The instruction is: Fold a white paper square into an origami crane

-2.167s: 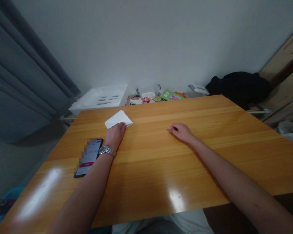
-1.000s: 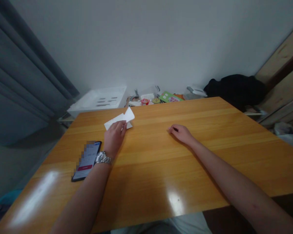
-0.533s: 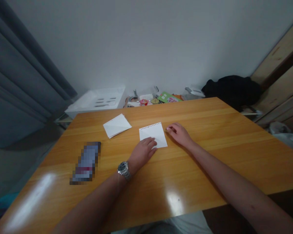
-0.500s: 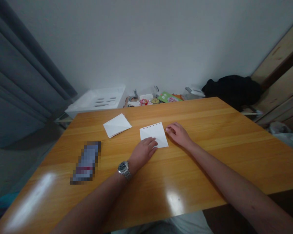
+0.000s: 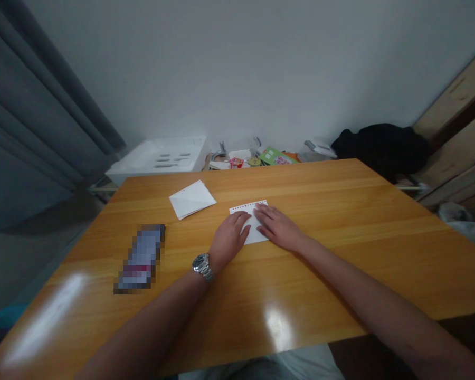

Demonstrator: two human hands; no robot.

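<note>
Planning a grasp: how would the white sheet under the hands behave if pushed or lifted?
Probably floppy and very light: the sheet lies thin and flat under left hand and right hand. It likely slides easily, since the table looks glossy.

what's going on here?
A person sits at a wooden table with both hands flat on one small white sheet that has a perforated top edge. The left hand, with a wristwatch, covers the sheet's left side; the right hand covers its right side. A small stack of white paper and a phone lie to the left, untouched.
</note>
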